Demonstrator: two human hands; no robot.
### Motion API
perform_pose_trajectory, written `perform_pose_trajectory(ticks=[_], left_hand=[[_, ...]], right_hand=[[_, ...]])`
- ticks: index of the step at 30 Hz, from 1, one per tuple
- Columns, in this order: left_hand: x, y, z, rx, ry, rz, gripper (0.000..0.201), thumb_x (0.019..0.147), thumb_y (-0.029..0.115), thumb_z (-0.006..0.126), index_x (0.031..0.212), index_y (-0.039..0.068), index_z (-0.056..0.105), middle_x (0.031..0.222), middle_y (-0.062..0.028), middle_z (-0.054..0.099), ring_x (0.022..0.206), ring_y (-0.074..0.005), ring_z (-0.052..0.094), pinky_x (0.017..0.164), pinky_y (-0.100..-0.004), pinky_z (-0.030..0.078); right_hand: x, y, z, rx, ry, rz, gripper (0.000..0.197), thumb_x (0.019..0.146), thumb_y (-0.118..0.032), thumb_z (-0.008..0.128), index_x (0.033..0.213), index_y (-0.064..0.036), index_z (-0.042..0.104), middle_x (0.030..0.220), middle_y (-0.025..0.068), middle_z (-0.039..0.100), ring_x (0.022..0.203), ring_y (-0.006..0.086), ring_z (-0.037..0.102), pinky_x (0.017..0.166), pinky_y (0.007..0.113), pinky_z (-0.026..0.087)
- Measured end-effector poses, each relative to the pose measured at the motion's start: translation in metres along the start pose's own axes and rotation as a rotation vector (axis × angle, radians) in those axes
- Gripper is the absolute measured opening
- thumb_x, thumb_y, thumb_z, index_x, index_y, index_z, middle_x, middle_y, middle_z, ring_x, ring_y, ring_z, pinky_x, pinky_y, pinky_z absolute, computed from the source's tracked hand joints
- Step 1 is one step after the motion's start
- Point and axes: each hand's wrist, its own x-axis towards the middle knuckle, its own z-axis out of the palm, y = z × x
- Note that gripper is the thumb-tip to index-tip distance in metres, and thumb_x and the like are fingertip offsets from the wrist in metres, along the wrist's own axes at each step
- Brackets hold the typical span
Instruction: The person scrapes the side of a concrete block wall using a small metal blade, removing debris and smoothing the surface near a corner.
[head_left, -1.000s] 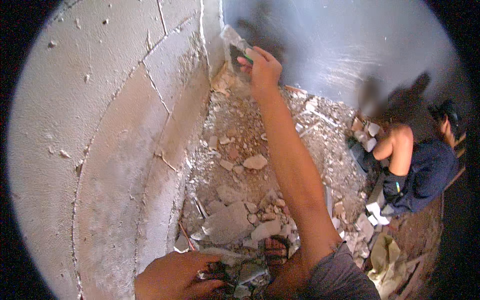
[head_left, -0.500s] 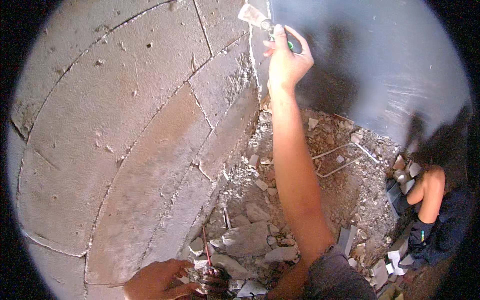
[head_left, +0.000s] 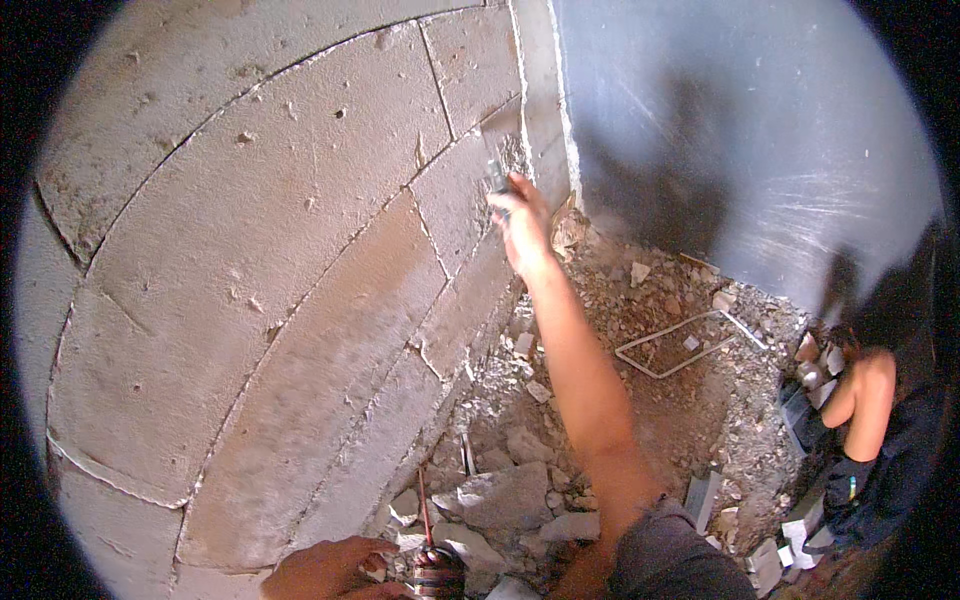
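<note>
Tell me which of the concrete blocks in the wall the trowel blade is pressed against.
The small grey block beside the corner, where the right hand holds the flat metal trowel; the other blocks lie farther left, untouched.

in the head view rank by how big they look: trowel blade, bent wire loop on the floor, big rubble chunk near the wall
1. bent wire loop
2. big rubble chunk, though it lies nearer the camera, so unsure
3. trowel blade
</note>
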Motion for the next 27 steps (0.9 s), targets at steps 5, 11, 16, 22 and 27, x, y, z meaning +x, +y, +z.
perform_pose_trajectory(ticks=[5,11,16,22,27], left_hand=[[0.008,-0.018,-0.010,0.068,-0.229,-0.012,0.056,0.085,0.037,0.064,0.127,0.004,0.046,0.106,-0.0148,0.064,0.098,-0.0308,0.063,0.086,-0.0393,0.049],[-0.002,-0.019,-0.009,-0.038,-0.071,-0.094,0.044,0.086,0.029,0.064,0.120,0.004,0.051,0.090,-0.0131,0.062,0.080,-0.0252,0.063,0.071,-0.0342,0.049],[-0.007,-0.031,-0.011,-0.044,-0.049,-0.013,0.045,0.086,0.029,0.064,0.121,0.004,0.051,0.091,-0.0130,0.062,0.080,-0.0242,0.063,0.071,-0.0336,0.049],[-0.008,-0.035,-0.015,-0.076,-0.060,-0.047,0.046,0.086,0.029,0.064,0.122,0.005,0.050,0.093,-0.0127,0.062,0.082,-0.0242,0.063,0.072,-0.0336,0.049],[-0.002,-0.033,-0.015,-0.083,-0.094,-0.005,0.048,0.085,0.031,0.065,0.122,0.006,0.050,0.093,-0.0131,0.062,0.083,-0.0249,0.063,0.072,-0.0344,0.050]], right_hand=[[-0.033,-0.004,0.015,-0.497,-0.164,0.329,0.077,0.076,-0.007,0.053,0.147,-0.0143,0.022,0.083,0.0078,0.053,0.075,0.0170,0.058,0.054,0.031,0.049],[-0.030,0.037,0.005,-0.797,0.025,-0.314,0.072,0.086,-0.013,0.055,0.147,-0.0171,0.017,0.111,0.0172,0.061,0.085,0.0258,0.063,0.075,0.035,0.051],[-0.030,0.038,0.012,-0.827,-0.076,-0.267,0.053,0.091,-0.019,0.054,0.140,-0.0087,0.036,0.115,0.0219,0.061,0.109,0.0303,0.059,0.092,0.034,0.044],[0.001,0.060,0.011,-0.690,0.016,-0.176,0.045,0.094,-0.034,0.052,0.135,-0.0171,0.046,0.074,0.0063,0.054,0.058,0.0142,0.046,0.048,0.029,0.037],[0.020,0.045,0.008,-0.615,0.023,-0.047,0.043,0.095,-0.038,0.051,0.134,-0.0202,0.049,0.059,-0.0007,0.048,0.037,0.0079,0.036,0.031,0.027,0.031]])
